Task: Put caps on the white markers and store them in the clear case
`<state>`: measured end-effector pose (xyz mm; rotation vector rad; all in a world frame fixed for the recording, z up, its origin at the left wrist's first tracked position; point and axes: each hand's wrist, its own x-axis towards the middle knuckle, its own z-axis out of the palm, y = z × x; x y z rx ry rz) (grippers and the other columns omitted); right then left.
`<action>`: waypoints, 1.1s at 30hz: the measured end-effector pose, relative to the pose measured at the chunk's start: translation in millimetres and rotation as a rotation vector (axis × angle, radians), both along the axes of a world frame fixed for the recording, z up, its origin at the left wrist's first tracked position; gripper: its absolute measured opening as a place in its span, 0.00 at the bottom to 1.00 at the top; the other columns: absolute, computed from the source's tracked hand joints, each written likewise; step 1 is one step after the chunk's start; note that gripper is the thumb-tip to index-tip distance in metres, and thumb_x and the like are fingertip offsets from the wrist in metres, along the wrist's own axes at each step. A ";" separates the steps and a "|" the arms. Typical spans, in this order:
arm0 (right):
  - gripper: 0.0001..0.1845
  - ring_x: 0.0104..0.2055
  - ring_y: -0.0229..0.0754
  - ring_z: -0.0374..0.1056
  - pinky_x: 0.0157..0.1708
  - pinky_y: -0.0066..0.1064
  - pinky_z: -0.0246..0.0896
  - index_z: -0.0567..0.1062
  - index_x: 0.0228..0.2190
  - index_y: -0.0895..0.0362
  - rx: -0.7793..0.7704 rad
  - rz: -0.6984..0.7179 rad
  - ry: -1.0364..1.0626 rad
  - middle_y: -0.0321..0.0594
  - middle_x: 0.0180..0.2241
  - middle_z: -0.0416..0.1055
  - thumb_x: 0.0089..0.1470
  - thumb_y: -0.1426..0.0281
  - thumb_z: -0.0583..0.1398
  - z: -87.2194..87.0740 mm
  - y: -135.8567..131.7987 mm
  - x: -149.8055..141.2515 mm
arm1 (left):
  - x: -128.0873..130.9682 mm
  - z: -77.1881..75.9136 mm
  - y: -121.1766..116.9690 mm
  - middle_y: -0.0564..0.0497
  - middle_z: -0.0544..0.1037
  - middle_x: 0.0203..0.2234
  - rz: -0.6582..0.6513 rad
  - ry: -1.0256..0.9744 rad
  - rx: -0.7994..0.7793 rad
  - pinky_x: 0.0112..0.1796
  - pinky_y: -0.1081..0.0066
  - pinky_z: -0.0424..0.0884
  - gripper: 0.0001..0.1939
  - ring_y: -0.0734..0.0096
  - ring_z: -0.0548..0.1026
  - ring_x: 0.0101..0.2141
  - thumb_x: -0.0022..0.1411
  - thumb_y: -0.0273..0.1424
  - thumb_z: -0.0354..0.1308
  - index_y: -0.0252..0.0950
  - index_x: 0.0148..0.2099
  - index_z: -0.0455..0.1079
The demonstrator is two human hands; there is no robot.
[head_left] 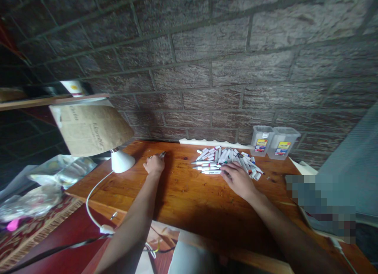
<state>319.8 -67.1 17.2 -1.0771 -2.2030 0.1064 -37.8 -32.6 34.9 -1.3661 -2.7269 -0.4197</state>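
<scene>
While the left hand (154, 164) pinches a slim marker (162, 154), the right hand (236, 178) — grip unclear — touches cylindrical white markers (211, 172).

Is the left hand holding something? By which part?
The left hand seems to hold a small greyish thing; which part it grips can't be told.

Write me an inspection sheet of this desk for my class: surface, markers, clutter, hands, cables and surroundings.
Surface: wooden desk, grain and dark knots showing.
Markers: loose pile of white markers, pointing various ways.
Clutter: lamp at left; two clear containers at back right.
Left hand: at a small greyish item; grip unclear.
Right hand: fingers at the pile's near side; grip unclear.
Cables: white lamp cord hangs over the desk edge; dark cable below.
Surroundings: block wall behind; shelf and plastic packaging at left.
</scene>
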 end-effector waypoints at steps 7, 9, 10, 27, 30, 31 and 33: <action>0.13 0.47 0.51 0.66 0.47 0.44 0.61 0.77 0.43 0.55 0.124 -0.040 -0.273 0.46 0.41 0.77 0.58 0.76 0.58 -0.6 -10.1 -22.8 | 18.0 -2.4 0.2 0.39 0.74 0.52 -0.196 0.034 0.254 0.52 0.57 0.64 0.22 0.51 0.68 0.53 0.66 0.39 0.47 0.35 0.56 0.69; 0.12 0.47 0.50 0.65 0.47 0.43 0.61 0.77 0.42 0.54 0.118 -0.004 -0.262 0.45 0.40 0.77 0.57 0.76 0.59 1.5 -11.6 -23.6 | 30.4 -1.5 0.2 0.42 0.76 0.50 -0.389 -0.007 0.348 0.55 0.63 0.63 0.21 0.58 0.70 0.52 0.68 0.38 0.46 0.34 0.55 0.70; 0.11 0.47 0.50 0.65 0.48 0.43 0.60 0.77 0.42 0.54 0.111 0.016 -0.252 0.44 0.39 0.76 0.57 0.76 0.59 2.7 -12.4 -23.1 | 37.5 -0.8 -0.5 0.43 0.77 0.49 -0.485 -0.033 0.389 0.55 0.65 0.63 0.20 0.61 0.71 0.51 0.68 0.38 0.45 0.34 0.53 0.71; 0.07 0.40 0.46 0.67 0.41 0.36 0.58 0.69 0.31 0.53 0.169 -0.100 -0.095 0.39 0.32 0.71 0.55 0.76 0.62 12.4 -11.5 -20.3 | 129.2 -2.5 -29.6 0.47 0.80 0.45 -1.556 0.111 0.500 0.49 0.64 0.66 0.14 0.65 0.73 0.47 0.67 0.36 0.54 0.41 0.52 0.74; 0.07 0.38 0.45 0.67 0.40 0.35 0.58 0.69 0.29 0.53 0.184 -0.087 -0.069 0.39 0.30 0.71 0.57 0.76 0.60 13.7 -13.2 -20.5 | 126.2 -3.1 -28.1 0.47 0.79 0.46 -1.505 0.105 0.488 0.49 0.64 0.66 0.15 0.65 0.73 0.47 0.68 0.36 0.52 0.41 0.53 0.73; 0.07 0.38 0.45 0.67 0.40 0.35 0.58 0.69 0.29 0.52 0.184 -0.077 -0.067 0.38 0.30 0.71 0.57 0.76 0.59 13.8 -13.7 -21.0 | 125.4 -3.4 -27.8 0.47 0.80 0.45 -1.501 0.102 0.480 0.48 0.64 0.66 0.15 0.65 0.74 0.46 0.68 0.36 0.52 0.41 0.53 0.74; 0.07 0.39 0.46 0.67 0.41 0.36 0.58 0.70 0.30 0.52 0.183 -0.056 -0.070 0.39 0.30 0.71 0.58 0.75 0.58 14.2 -14.8 -22.4 | 124.4 -4.3 -27.2 0.47 0.80 0.42 -1.509 0.098 0.465 0.48 0.65 0.67 0.15 0.66 0.75 0.44 0.69 0.36 0.51 0.41 0.52 0.75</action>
